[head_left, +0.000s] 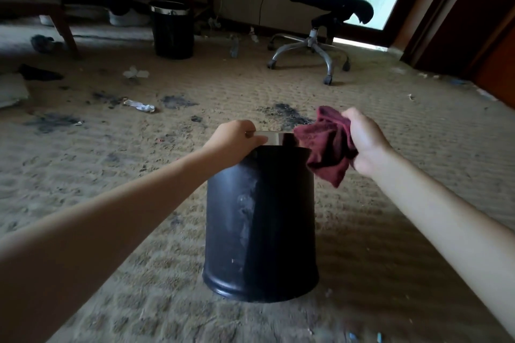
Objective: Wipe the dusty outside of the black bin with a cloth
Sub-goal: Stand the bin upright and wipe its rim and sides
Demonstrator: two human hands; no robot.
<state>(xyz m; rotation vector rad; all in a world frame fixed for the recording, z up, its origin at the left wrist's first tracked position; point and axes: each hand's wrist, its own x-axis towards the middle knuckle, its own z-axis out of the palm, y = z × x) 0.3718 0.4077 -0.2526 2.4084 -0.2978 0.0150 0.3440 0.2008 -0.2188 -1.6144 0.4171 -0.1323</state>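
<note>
Black bin (260,220) is seen at the middle of the view, over a beige carpet (111,175), tilted so that its rounded base is turned toward the camera. Whether the base rests on the carpet cannot be told. On the left part of its wall, pale grey dust is smeared in a blotchy vertical streak; the right part is seen darker and glossier. The top is finished with a shiny metal rim (271,138).

The rim is gripped at its left end by the left hand (237,139), fingers curled over the edge. At the right end of the rim, a bunched maroon cloth (326,147) is held against the bin's upper corner, clutched in the curled fingers of the right hand (365,139).

Farther back, a crumpled wrapper (139,106) and dark stains (178,101) are scattered on the carpet, a second black bin (172,33) with a metal rim is stood near the wall, and a black office chair (320,8) is placed to the right.
</note>
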